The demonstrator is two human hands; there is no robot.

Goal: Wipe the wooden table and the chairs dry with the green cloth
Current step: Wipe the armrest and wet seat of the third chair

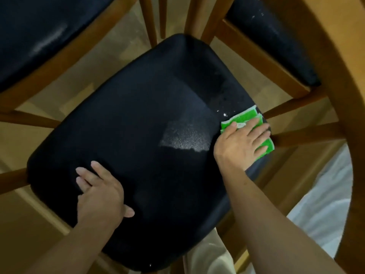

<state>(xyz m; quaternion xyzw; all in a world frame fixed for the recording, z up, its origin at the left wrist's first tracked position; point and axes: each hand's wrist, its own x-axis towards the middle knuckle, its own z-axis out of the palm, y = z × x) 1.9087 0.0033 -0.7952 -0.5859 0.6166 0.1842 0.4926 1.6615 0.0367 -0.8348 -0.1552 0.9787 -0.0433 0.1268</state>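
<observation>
A chair with a black padded seat (142, 135) and a wooden frame fills the middle of the head view. My right hand (241, 143) lies flat with straight fingers on the folded green cloth (245, 117), pressing it onto the seat's right edge. A few water drops glint on the seat just left of the cloth. My left hand (98, 194) rests flat on the seat's near left part, fingers straight. The wooden table's curved edge (339, 91) runs down the right side.
Two more black-seated wooden chairs stand behind, one at the top left (35, 36) and one at the top right (270, 36) with water drops on it. A white sheet (324, 204) lies on the floor at the right. Light trousers (207, 258) show below the seat.
</observation>
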